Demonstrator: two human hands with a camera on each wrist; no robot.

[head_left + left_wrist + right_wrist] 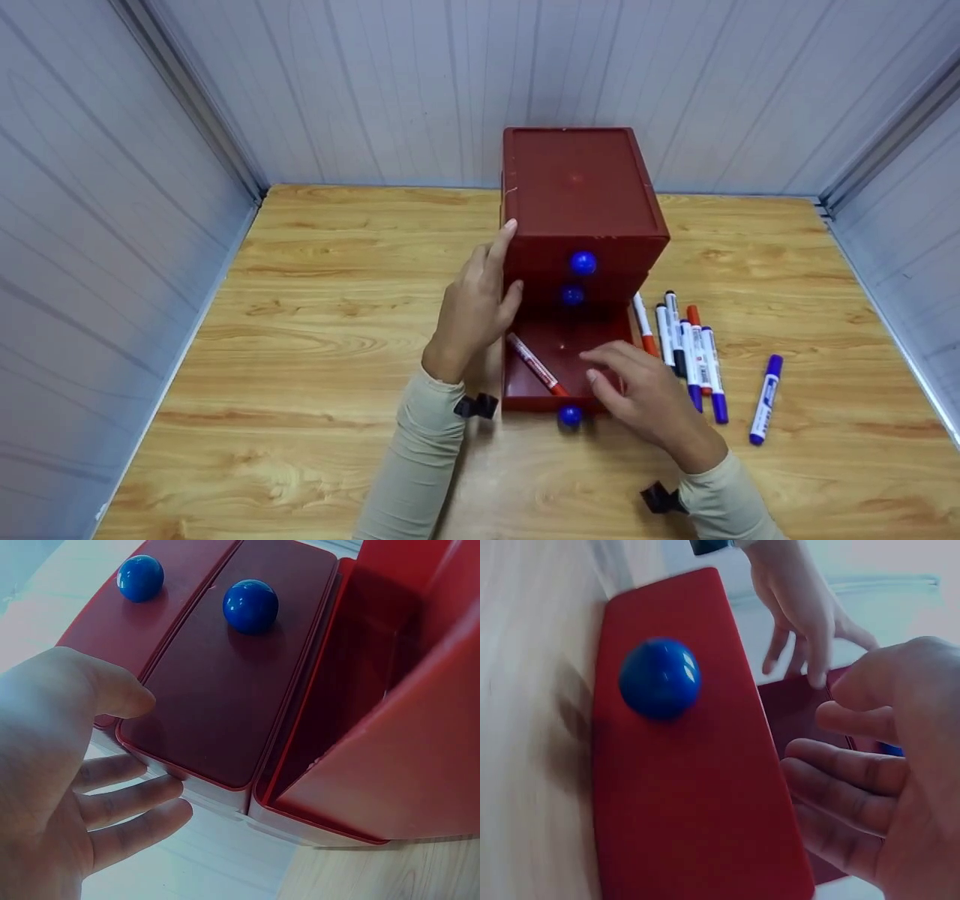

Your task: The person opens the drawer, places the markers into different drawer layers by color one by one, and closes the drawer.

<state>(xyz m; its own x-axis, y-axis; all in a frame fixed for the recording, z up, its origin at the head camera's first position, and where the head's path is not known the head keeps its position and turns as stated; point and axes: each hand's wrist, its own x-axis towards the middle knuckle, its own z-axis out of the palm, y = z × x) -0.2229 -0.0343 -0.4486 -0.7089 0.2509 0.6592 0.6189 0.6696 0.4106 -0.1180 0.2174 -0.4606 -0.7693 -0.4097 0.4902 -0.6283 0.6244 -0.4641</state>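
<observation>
A dark red three-drawer cabinet [581, 195] stands on the wooden table [300, 337]. Its bottom drawer [566, 360] is pulled out, with one red marker [536, 365] lying inside. My left hand [476, 307] rests flat against the cabinet's left side, fingers straight [112, 787]. My right hand [637, 390] hovers over the drawer's right front corner, fingers loosely bent and holding nothing [870, 780]. Blue knobs mark the drawer fronts: top [583, 262], middle [572, 295], bottom [570, 416]. The bottom knob [660, 679] also shows in the right wrist view.
Several markers [686, 345], red, black and blue capped, lie in a row right of the drawer. One blue marker [765, 400] lies apart further right. Grey panel walls [112, 225] enclose the table on three sides.
</observation>
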